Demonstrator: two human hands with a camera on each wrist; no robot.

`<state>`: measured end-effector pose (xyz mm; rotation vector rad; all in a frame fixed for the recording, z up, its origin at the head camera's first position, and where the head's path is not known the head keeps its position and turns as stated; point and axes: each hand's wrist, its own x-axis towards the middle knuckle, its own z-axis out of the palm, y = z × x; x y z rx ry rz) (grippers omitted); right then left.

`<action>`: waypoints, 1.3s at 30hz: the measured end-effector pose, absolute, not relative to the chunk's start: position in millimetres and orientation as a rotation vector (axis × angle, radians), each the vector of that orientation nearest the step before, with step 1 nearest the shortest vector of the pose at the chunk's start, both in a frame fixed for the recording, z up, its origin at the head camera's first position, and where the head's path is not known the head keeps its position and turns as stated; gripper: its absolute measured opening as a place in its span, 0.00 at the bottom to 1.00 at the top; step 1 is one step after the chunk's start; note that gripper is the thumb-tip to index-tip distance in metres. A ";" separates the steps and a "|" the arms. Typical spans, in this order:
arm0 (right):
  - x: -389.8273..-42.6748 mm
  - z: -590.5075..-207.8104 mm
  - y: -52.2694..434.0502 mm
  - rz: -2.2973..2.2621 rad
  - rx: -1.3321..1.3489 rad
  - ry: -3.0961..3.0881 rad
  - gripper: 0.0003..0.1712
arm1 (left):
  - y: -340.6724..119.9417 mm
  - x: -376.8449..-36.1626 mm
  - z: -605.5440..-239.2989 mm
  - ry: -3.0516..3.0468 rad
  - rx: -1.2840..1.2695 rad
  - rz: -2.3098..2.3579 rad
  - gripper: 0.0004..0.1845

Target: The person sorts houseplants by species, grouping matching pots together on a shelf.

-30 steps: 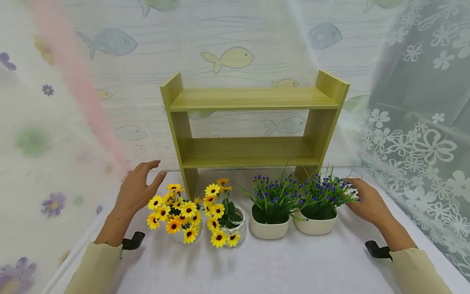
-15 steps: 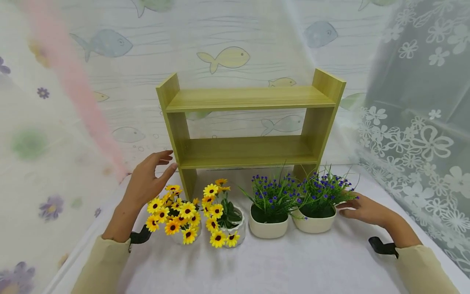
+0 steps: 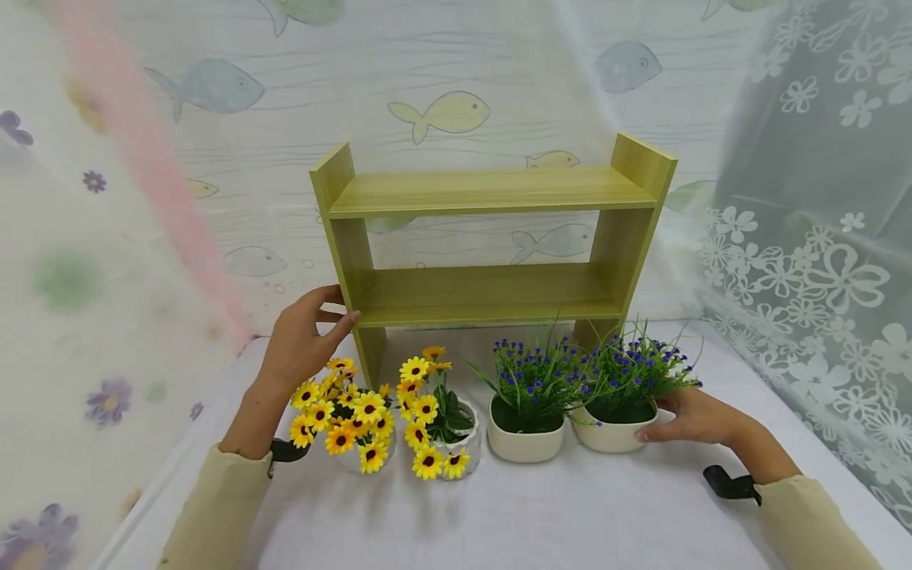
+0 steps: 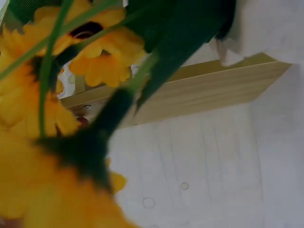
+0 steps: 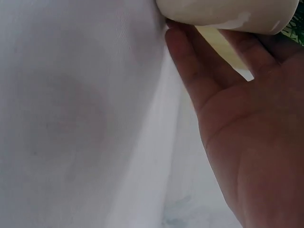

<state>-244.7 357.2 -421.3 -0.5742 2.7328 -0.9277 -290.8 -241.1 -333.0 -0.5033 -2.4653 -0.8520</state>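
My left hand (image 3: 302, 336) is at the left side panel of a two-tier wooden shelf (image 3: 492, 294), thumb on its front edge and fingers along its outer side. The left wrist view shows yellow artificial flowers (image 4: 107, 47) up close, with the shelf's side panel (image 4: 199, 92) behind them. My right hand (image 3: 701, 416) grips the right end of a cream flowerpot (image 3: 613, 435) of purple artificial flowers, thumb at its front and fingers behind. From the right wrist, fingers (image 5: 190, 61) reach against the cream pot (image 5: 218, 12). Its base stands on the white cloth.
A second cream pot (image 3: 526, 446) of purple flowers stands just left of the held one. Further left are two white pots (image 3: 466, 455) of yellow flowers. The shelf stands behind the row, its legs on the white tablecloth (image 3: 534, 518). Fish-patterned sheeting (image 3: 456, 71) hangs behind.
My left hand has moved right and reached the shelf's side panel. My right hand has come from beside the purple flowers down to the pot, its thumb now on the front.
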 end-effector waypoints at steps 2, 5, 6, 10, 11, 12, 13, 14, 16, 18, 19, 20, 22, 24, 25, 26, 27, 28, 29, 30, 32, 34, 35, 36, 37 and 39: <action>-244.4 -422.1 356.4 -0.912 -0.564 2.748 0.51 | -239.6 -292.4 -335.2 -2.465 -0.489 -0.854 0.28; -245.2 -421.5 356.8 -0.905 -0.565 2.778 0.50 | -239.1 -293.3 -337.5 -2.458 -0.480 -0.867 0.27; -246.0 -420.9 357.7 -0.928 -0.581 2.781 0.50 | -239.1 -293.6 -338.1 -2.455 -0.479 -0.871 0.27; -248.6 -415.6 364.4 -0.995 -0.636 2.806 0.51 | -239.7 -294.2 -338.4 -2.449 -0.485 -0.891 0.27; -249.1 -414.0 366.6 -1.015 -0.649 2.807 0.51 | -239.8 -294.1 -338.2 -2.452 -0.486 -0.895 0.27; -249.2 -411.9 368.6 -1.004 -0.641 2.825 0.51 | -239.8 -294.1 -338.0 -2.457 -0.487 -0.898 0.28; -249.1 -409.5 370.4 -0.986 -0.627 2.847 0.51 | -239.6 -294.3 -337.5 -2.463 -0.487 -0.901 0.28; -249.0 -407.5 372.2 -0.985 -0.619 2.861 0.51 | -239.2 -294.6 -337.0 -2.472 -0.488 -0.903 0.28; -249.1 -403.4 375.5 -0.981 -0.608 2.885 0.51 | -238.5 -294.9 -336.2 -2.492 -0.485 -0.909 0.29; -248.8 -399.0 378.1 -0.972 -0.595 2.916 0.51 | -238.0 -295.3 -335.3 -2.511 -0.475 -0.916 0.30; -248.8 -396.9 379.3 -0.992 -0.606 2.922 0.51 | -237.8 -295.5 -335.1 -2.520 -0.470 -0.918 0.30; -248.7 -394.9 380.8 -1.012 -0.618 2.926 0.52 | -237.7 -295.8 -335.0 -2.527 -0.467 -0.919 0.31; -247.9 -389.2 383.9 -1.068 -0.646 2.931 0.52 | -237.6 -296.5 -335.0 -2.534 -0.469 -0.928 0.31; -248.0 -382.7 386.9 -1.150 -0.699 2.928 0.51 | -237.2 -297.3 -335.0 -2.534 -0.480 -0.932 0.31; -248.7 -378.5 387.9 -1.200 -0.734 2.915 0.50 | -237.0 -297.8 -335.0 -2.532 -0.487 -0.936 0.31; -248.9 -373.0 388.2 -1.241 -0.770 2.904 0.49 | -236.6 -298.2 -334.8 -2.531 -0.493 -0.938 0.31; -250.1 -367.7 388.2 -1.284 -0.809 2.891 0.49 | -236.4 -298.5 -334.7 -2.530 -0.496 -0.941 0.31; -252.0 -361.9 387.6 -1.318 -0.856 2.874 0.50 | -236.2 -298.8 -334.8 -2.529 -0.496 -0.941 0.31; -253.8 -355.5 386.2 -1.346 -0.897 2.859 0.51 | -236.1 -299.1 -334.9 -2.528 -0.493 -0.943 0.31; -255.3 -348.2 384.5 -1.360 -0.928 2.847 0.52 | -236.0 -299.2 -335.1 -2.528 -0.489 -0.944 0.31; -256.8 -332.1 379.9 -1.352 -0.969 2.851 0.54 | -236.3 -299.3 -335.8 -2.530 -0.477 -0.951 0.31; -258.6 -315.8 374.9 -1.338 -1.005 2.854 0.56 | -236.6 -299.1 -336.4 -2.530 -0.467 -0.961 0.30; -258.9 -306.8 371.8 -1.328 -1.024 2.857 0.56 | -236.8 -298.8 -336.6 -2.530 -0.462 -0.967 0.30; -258.7 -297.9 368.1 -1.321 -1.033 2.861 0.56 | -236.9 -298.6 -336.6 -2.530 -0.458 -0.971 0.30; -258.8 -289.0 364.2 -1.322 -1.062 2.853 0.57 | -236.9 -298.4 -336.6 -2.530 -0.456 -0.976 0.30; -259.1 -270.5 353.9 -1.332 -1.135 2.813 0.59 | -237.2 -297.9 -336.2 -2.530 -0.458 -0.980 0.30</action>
